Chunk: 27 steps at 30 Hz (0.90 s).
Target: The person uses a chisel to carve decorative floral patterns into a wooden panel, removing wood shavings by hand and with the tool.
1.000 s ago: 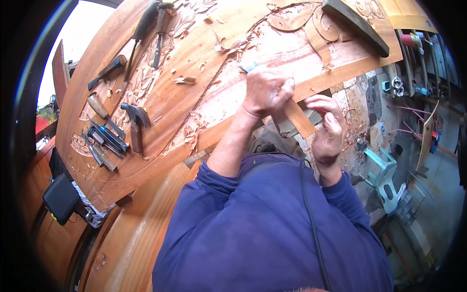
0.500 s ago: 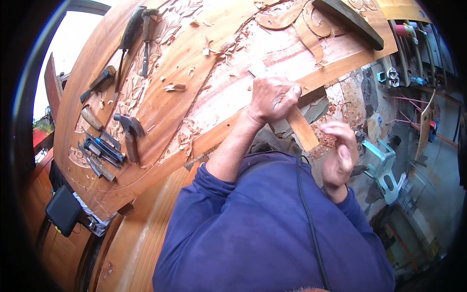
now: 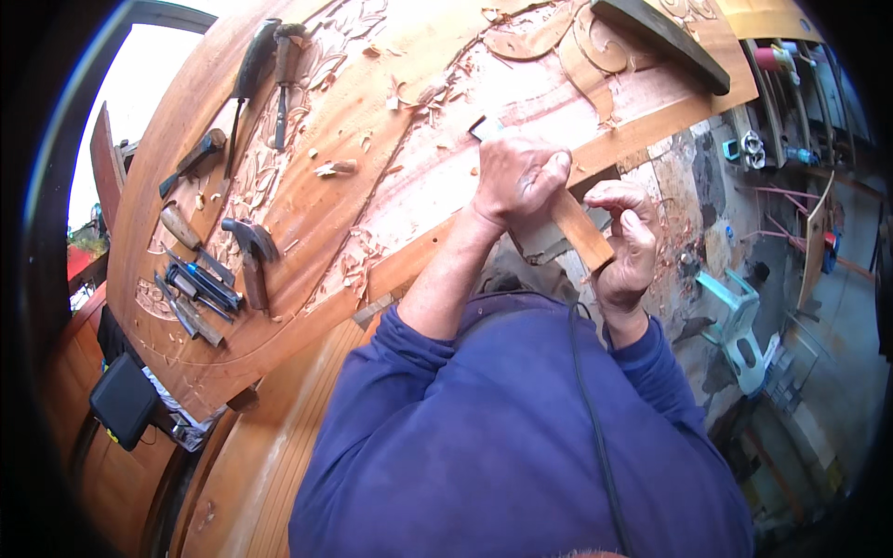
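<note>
We clench our left hand point(image 3: 523, 177) in a tight fist, its bare forearm point(image 3: 445, 270) slanting up and rightward from below, while our right hand point(image 3: 629, 251) hovers just beside it, cupped, its fingers point(image 3: 618, 195) loosely curled leftward

Strong daylight from 10 o'clock; opening point(image 3: 139, 79) there blown to white. Carved wooden panel point(image 3: 344, 214) washed out near 12. Floor point(image 3: 842, 391) dim, greyish toward 4. Fisheye rim black, blue-fringed at 9; straight edges bowed.
</note>
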### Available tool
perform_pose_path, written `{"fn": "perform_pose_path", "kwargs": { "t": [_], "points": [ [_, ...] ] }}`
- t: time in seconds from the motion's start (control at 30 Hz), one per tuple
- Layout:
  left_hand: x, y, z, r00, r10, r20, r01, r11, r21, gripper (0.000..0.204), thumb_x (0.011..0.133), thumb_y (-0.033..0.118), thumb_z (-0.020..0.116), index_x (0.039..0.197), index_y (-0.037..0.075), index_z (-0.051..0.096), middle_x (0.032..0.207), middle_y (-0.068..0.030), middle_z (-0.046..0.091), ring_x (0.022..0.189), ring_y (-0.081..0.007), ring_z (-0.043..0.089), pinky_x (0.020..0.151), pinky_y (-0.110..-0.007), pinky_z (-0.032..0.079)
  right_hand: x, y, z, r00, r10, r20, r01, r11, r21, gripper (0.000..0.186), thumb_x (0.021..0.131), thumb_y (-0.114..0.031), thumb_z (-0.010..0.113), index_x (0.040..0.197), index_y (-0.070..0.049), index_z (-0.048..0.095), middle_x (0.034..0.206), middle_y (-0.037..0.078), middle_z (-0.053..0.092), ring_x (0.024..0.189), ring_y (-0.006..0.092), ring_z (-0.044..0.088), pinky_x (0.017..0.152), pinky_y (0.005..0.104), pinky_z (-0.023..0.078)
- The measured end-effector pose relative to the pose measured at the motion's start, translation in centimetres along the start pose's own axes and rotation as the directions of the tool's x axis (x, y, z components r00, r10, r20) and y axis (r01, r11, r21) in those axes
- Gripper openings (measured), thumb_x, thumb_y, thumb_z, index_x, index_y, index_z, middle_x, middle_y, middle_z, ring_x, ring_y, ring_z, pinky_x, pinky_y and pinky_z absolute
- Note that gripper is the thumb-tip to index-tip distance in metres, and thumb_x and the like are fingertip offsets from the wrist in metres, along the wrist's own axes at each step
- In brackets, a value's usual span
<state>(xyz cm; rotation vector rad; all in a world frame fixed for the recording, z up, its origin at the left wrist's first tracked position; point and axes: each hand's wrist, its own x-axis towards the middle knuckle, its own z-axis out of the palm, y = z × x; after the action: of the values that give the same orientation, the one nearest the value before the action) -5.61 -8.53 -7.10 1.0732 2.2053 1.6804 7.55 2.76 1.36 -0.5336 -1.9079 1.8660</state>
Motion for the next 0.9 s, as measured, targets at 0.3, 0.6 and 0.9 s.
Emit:
{"fn": "perform_pose_path", "kwargs": {
  "t": [0.3,0.6,0.9],
  "points": [
    [1.4,-0.9,-1.3,1.0,0.014,-0.004,-0.014,0.987,0.162,0.033,0.097,0.03,0.051,0.072,0.012,0.063,0.062,-0.0115,0.059,0.064,-0.0322,0.064,0.062,-0.046,0.048,2.0,1.6,1.2,0.999,0.024,0.025,-0.022,0.996,-0.088,0.027,0.1,-0.016,0.048,0.099,0.003,0.067,0.093,0.009,0.065,0.088,0.0162,0.061,0.081,0.0315,0.049],
    [-2.0,1.8,0.4,0.99,0.083,0.115,-0.092,0.993,0.08,0.032,0.097,0.028,0.056,0.069,0.014,0.065,0.065,-0.0112,0.064,0.066,-0.0322,0.065,0.064,-0.046,0.051,-2.3,-1.2,-1.1,0.712,0.63,0.311,-0.654,0.756,-0.032,0.041,0.112,-0.018,0.052,0.15,-0.006,0.044,0.104,0.013,0.066,0.058,0.0113,0.06,0.046,0.0248,0.046],
    [-2.3,0.7,-2.2,1.0,-0.027,-0.003,0.026,0.996,-0.087,0.031,0.094,0.029,0.054,0.068,0.014,0.064,0.061,-0.0114,0.059,0.061,-0.0334,0.063,0.059,-0.046,0.049,-1.3,-3.9,2.9,0.671,0.675,0.308,-0.67,0.729,-0.137,0.033,0.114,-0.018,0.051,0.143,-0.004,0.048,0.096,0.009,0.065,0.053,0.0068,0.053,0.046,0.0231,0.043]
  ]
}}
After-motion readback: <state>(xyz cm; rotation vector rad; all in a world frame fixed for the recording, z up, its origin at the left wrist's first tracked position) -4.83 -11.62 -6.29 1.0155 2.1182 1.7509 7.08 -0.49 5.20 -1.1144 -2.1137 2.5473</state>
